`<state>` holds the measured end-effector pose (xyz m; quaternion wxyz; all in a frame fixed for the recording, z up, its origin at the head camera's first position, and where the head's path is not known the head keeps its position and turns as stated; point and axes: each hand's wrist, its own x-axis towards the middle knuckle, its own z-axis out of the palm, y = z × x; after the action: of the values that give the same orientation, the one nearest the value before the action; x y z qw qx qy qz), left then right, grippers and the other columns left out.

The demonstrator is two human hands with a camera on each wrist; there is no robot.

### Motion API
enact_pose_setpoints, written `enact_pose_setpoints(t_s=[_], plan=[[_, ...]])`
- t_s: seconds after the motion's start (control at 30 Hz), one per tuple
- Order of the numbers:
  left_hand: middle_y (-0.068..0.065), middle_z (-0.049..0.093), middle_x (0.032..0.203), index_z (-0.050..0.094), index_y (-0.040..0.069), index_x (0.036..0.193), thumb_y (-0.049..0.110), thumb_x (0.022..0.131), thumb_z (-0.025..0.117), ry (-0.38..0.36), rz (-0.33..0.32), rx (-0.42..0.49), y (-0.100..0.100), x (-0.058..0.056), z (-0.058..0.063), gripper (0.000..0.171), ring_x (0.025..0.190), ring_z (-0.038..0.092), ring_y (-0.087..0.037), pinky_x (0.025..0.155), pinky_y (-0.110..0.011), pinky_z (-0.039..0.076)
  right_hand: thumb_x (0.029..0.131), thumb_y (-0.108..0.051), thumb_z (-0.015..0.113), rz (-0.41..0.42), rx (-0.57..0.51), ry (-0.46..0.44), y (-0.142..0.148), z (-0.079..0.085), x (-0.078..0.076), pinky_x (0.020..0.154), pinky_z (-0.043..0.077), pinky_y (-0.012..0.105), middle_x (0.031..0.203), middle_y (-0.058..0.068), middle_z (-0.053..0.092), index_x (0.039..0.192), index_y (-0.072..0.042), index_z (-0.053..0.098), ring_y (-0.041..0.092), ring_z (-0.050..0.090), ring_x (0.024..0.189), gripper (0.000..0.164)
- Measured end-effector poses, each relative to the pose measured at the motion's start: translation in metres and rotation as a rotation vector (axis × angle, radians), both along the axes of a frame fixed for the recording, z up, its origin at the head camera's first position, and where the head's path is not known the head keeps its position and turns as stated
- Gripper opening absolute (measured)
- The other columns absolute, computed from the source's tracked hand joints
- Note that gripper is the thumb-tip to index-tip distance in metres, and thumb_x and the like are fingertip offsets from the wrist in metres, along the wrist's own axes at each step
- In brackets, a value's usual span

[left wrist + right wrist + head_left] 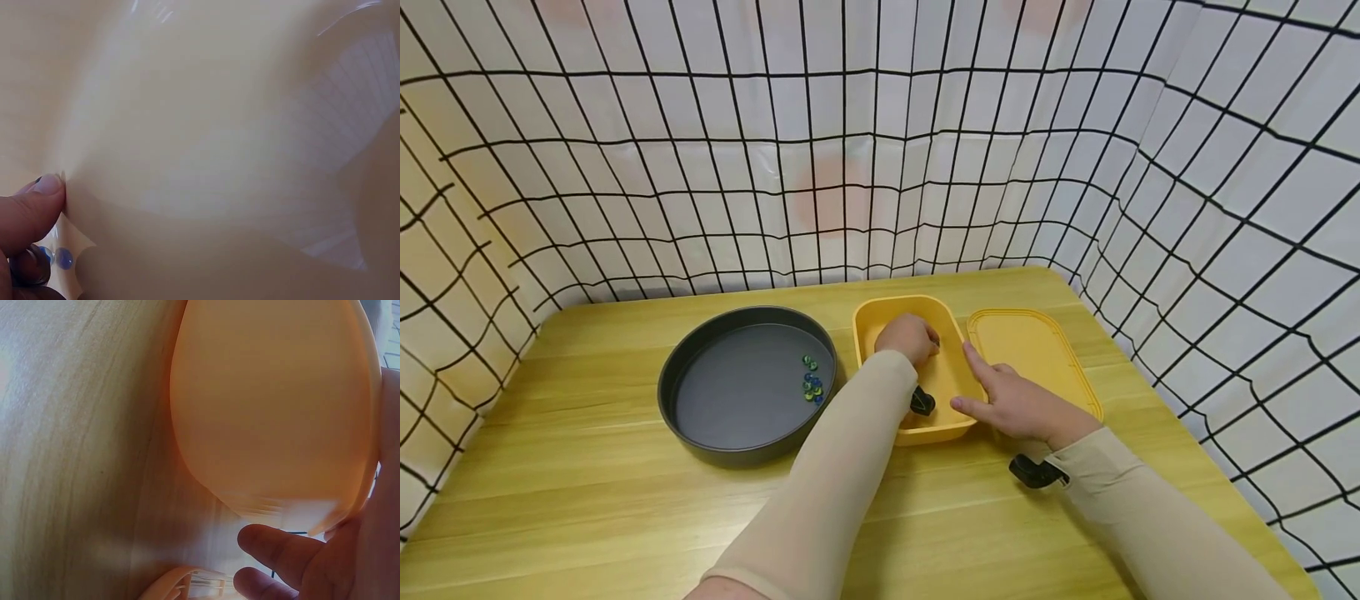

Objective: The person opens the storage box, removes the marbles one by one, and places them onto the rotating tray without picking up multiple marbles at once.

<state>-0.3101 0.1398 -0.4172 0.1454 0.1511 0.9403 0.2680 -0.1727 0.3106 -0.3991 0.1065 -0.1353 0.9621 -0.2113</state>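
Note:
A yellow plastic container (pixel 951 375) stands on the table, and my left hand (pixel 908 337) reaches down into it with fingers curled. In the left wrist view my left thumb (pixel 39 203) touches the container's inner surface. A blue glass marble (pixel 64 258) shows beside the bent fingers, with another bluish marble partly hidden by them. My right hand (pixel 1018 404) holds the container's right wall, thumb over the rim and fingers outside. Up close, two of its fingers (pixel 281 547) extend beside the outer wall. Several green and blue marbles (pixel 812 385) lie in a round dark grey pan (pixel 700 446).
The yellow lid (pixel 1037 346) lies flat to the right of the container, partly behind my right hand. The wooden table (pixel 587 517) is bordered by a black wire grid (pixel 842 133) at the back and sides, with white sheeting behind it.

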Motion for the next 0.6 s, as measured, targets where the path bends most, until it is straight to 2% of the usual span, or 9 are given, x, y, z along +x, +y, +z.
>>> enact_pose_setpoints(t_s=[0.6], plan=[[0.011, 0.077, 0.125, 0.083, 0.029, 0.116, 0.032, 0.1, 0.073, 0.012, -0.013, -0.003, 0.0008, 0.002, 0.0014, 0.019, 0.106, 0.068, -0.011, 0.093, -0.03, 0.056, 0.104, -0.065, 0.05, 0.001, 0.017, 0.008, 0.0032, -0.0042, -0.0023, 0.118, 0.037, 0.065, 0.164, 0.035, 0.032, 0.17, -0.007, 0.002, 0.051, 0.038, 0.149, 0.1]])
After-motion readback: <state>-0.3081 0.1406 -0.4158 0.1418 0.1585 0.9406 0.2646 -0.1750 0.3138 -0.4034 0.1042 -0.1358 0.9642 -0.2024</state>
